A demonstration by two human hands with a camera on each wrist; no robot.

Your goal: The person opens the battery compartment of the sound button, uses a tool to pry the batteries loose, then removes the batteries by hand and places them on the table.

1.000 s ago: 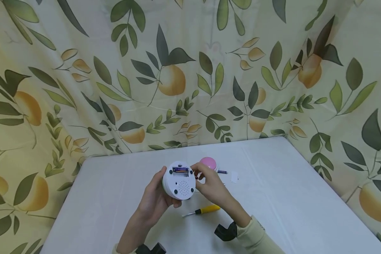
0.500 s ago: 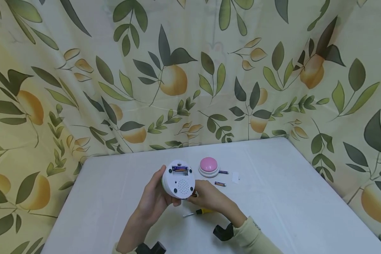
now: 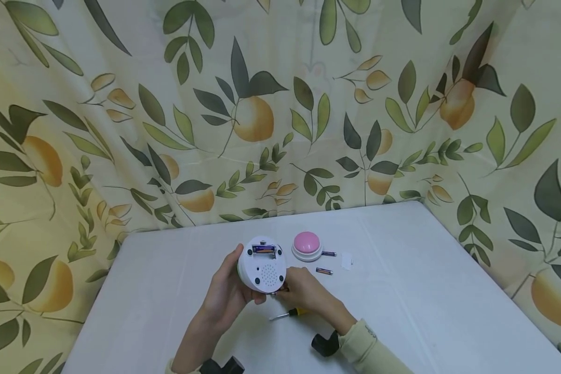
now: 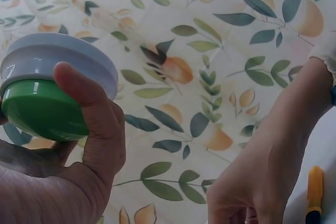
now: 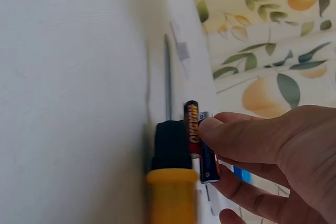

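Observation:
My left hand [image 3: 226,285] holds up a white round push-button buzzer [image 3: 264,270], its underside facing the head camera. A battery [image 3: 263,249] lies in its uncovered compartment. In the left wrist view the buzzer's green dome [image 4: 44,106] shows under the curled fingers. My right hand [image 3: 306,288] is low beside the buzzer's lower right edge. The right wrist view shows its thumb and fingers pinching a dark blue battery [image 5: 208,156]. A black and orange battery [image 5: 192,129] is right beside that one; I cannot tell whether it is held too. A yellow-handled screwdriver [image 3: 285,315] lies below, partly hidden.
A second buzzer with a pink dome [image 3: 307,243] stands on the white-covered table [image 3: 402,291]. Near it lie a battery [image 3: 329,254], another battery [image 3: 324,271] and a small white piece [image 3: 347,261]. A patterned curtain [image 3: 280,156] hangs behind the table.
My right hand has moved down from the buzzer's upper right side to its lower right edge, uncovering the pink buzzer and a loose battery and covering the screwdriver's handle. My left hand stays nearly still.

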